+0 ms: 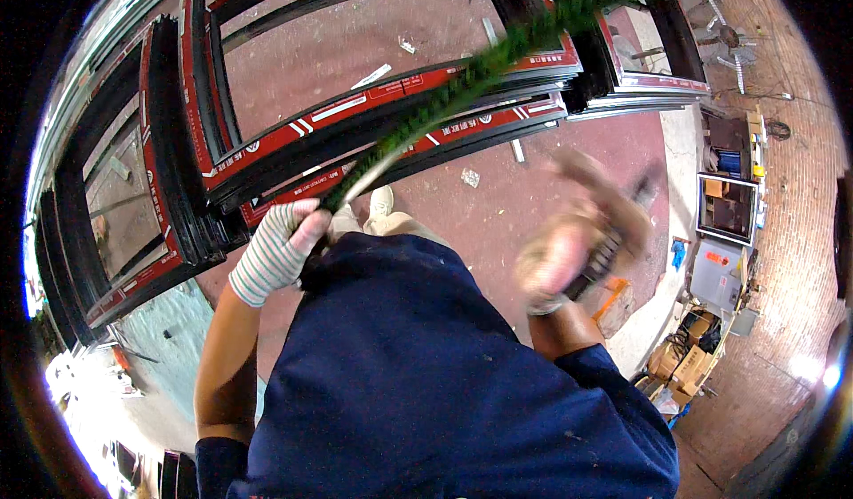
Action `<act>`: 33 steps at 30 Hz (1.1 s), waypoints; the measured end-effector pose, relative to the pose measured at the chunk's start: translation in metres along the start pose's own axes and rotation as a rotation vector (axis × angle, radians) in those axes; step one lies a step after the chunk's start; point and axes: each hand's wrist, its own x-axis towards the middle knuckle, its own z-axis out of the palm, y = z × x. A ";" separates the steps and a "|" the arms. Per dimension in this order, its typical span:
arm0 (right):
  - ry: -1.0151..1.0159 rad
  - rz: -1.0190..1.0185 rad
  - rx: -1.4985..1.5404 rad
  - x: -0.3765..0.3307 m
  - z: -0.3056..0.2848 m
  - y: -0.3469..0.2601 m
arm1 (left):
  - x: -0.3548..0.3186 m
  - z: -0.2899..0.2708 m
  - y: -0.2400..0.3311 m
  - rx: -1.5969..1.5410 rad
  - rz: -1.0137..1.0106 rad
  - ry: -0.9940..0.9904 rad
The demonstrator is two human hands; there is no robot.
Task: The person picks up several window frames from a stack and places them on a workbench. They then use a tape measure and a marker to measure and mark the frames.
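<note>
A: We have our left hand, in a striped white knit glove, clenched around the pale lower end of a long green fuzzy strip. The grip sits just above the navy blue shirt and just below the stack of black window frames edged with red tape.

B: And the strip itself?

A: From our fist it rises up and to the right, crossing in front of that stack of frames and running out past its upper right corner.

B: Our right hand?

A: It is to the right of the frames, over the reddish floor, and heavily blurred. We cannot tell whether it is gripping; something dark shows beside it, too smeared to name.

B: Anything else near the frames?

A: A beige shoe just below them, and well to their right a grey metal box beside some cardboard cartons.
</note>
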 end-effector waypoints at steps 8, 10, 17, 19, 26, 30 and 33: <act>-0.428 1.103 0.587 -0.047 0.089 -0.007 | 0.034 0.055 0.075 -0.560 0.452 0.333; -0.468 1.181 0.687 -0.034 0.086 -0.009 | 0.034 0.052 0.074 -0.574 0.565 0.401; -0.892 0.943 0.225 -0.029 0.022 0.037 | -0.011 0.018 0.078 -0.609 0.656 0.671; -0.929 0.798 -0.089 -0.024 -0.014 0.057 | -0.029 0.000 0.067 -0.655 0.628 0.775; -0.955 0.481 -0.896 0.010 -0.145 0.131 | -0.058 -0.003 -0.018 -0.735 0.165 0.798; -0.919 0.405 -0.960 0.032 -0.148 0.139 | -0.026 0.027 -0.102 -1.171 -0.004 0.750; -0.933 0.430 -1.037 0.041 -0.140 0.138 | -0.008 0.029 -0.134 -1.213 -0.165 0.642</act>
